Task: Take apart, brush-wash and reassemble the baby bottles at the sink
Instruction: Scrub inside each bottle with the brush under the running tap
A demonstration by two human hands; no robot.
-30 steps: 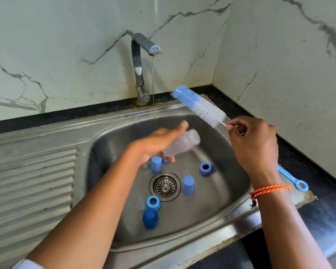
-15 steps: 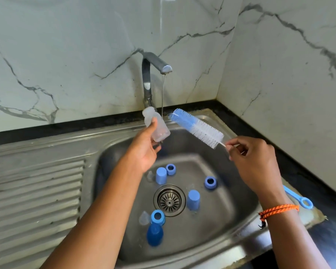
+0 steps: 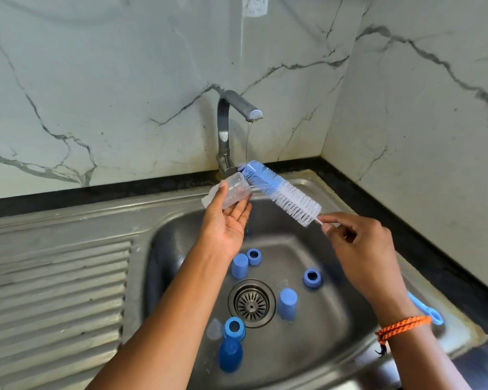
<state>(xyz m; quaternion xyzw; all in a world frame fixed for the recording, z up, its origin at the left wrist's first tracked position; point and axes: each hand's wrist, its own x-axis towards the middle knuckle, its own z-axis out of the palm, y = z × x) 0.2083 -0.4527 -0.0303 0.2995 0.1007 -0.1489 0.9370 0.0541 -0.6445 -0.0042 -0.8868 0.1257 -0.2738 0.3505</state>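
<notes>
Both hands busy: left hand (image 3: 228, 224) cradles clear bottle (image 3: 231, 192); right hand (image 3: 358, 243) apparently pinches bristly brush (image 3: 282, 192).

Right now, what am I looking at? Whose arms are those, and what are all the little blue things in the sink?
The camera sits on a person's head and looks down, so the two arms you see are that person's own. They stand at a steel sink with water running thinly from the tap.

The left hand holds a clear baby bottle, lying on its side, with its open mouth pointing at the brush. The right hand pinches the thin stem of a bottle brush with blue and white bristles. Its blue tip is right at the bottle's mouth, under the water.

The blue bits in the sink are bottle parts taken off for washing: caps and screw rings, scattered around the drain. The right wrist wears an orange band.
</notes>
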